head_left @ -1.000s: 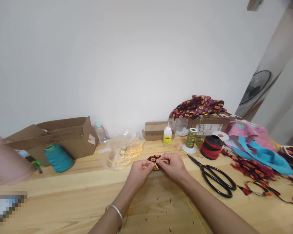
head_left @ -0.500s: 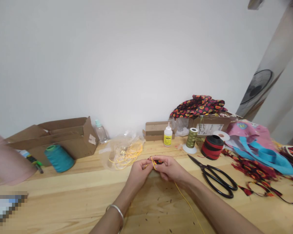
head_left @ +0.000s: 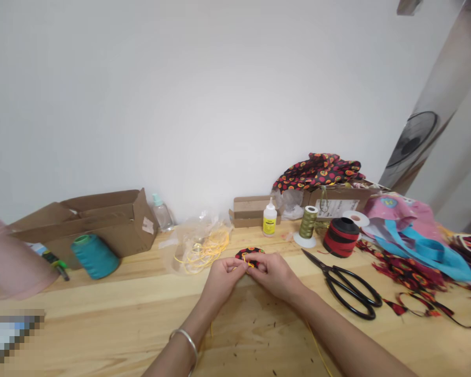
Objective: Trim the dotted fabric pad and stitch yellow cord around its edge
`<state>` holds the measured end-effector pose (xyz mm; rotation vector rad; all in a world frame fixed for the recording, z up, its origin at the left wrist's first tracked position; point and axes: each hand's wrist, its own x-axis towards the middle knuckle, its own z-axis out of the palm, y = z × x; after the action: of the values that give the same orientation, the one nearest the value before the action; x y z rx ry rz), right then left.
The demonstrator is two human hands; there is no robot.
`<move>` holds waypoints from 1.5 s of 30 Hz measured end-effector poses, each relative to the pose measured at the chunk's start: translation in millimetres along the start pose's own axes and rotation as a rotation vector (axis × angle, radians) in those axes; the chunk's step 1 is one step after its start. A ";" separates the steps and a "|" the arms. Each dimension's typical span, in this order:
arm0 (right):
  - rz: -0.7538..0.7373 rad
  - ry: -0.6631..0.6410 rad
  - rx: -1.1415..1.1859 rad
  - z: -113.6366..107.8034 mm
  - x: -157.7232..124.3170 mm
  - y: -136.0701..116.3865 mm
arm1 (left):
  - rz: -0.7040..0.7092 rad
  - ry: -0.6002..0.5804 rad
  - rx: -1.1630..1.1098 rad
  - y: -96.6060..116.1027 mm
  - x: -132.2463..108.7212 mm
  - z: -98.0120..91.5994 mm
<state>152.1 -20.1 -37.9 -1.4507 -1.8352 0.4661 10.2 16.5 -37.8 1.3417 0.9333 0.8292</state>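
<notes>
Nearest, the left hand [head_left: 223,276], a silver bangle [head_left: 187,340] on its wrist, and the right hand [head_left: 275,273] meet over the pale wooden table [head_left: 102,324]. Both pinch a small round black fabric piece with red-orange dots [head_left: 249,253] and a thin yellow cord [head_left: 248,262]. Black-handled scissors [head_left: 351,293] lie to the right, and a white glue bottle with yellow label [head_left: 269,220] stands farther back.

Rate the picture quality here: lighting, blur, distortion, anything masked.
Head view: soft, even light, no glare on the wooden table. Head view: wide-angle bending tilts the fan at the right edge. Head view: the left hand and right hand pinching the patterned fabric piece look sharp; the pink object at far left is blurred; a pixelated block masks the lower-left corner.
</notes>
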 end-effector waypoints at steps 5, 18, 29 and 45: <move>0.006 0.047 -0.078 -2.9 0.2 -2.5 | 0.005 0.008 -0.027 1.7 -0.1 -0.2; -0.032 0.074 -0.077 -6.5 0.8 0.5 | 0.055 -0.032 -0.006 -5.2 3.2 -2.0; -0.106 0.153 -0.045 -4.8 1.9 3.6 | 0.085 0.027 -0.009 -3.4 3.1 -0.9; -0.142 0.128 -0.151 -4.9 0.7 2.7 | 0.137 0.144 0.039 0.5 1.5 -0.3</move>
<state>157.4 -19.4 -36.3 -1.4018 -1.8871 0.1634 10.6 18.0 -37.5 1.4058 0.9815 1.0287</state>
